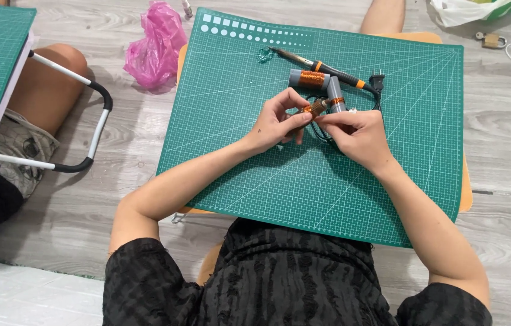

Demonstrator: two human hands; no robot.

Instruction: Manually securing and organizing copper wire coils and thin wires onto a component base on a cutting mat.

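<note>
- Head view: the left hand (pixel 276 121) and right hand (pixel 355 134) meet over the middle of the green mat (pixel 237 151), both forearms reaching in from the lower edge of the picture.
- Left hand: wrist bent, fingers curled, thumb and forefinger pinched on one end of a small copper-wound coil (pixel 316 108).
- Right hand: back of the hand upward, fingers bunched and gripping the other end of the same coil; the fingertips themselves are hidden behind the knuckles.
- The coil is held just above the mat, between the two hands, touching both.
- Just beyond the hands lie a larger grey coil (pixel 310 79) with copper winding and a grey tube (pixel 336 96), close together; whether they touch cannot be told.
- A soldering iron (pixel 319 65) lies slantwise behind them, its plug (pixel 377 79) at the right end; its black cord passes under the right hand and is lost to view.
- The mat covers an orange counter (pixel 466 199), seen only at its edges.
- A pink bag (pixel 156 45) lies on the floor, left of the mat.
- Another person's bare leg (pixel 47 84) is cut off at the left.
</note>
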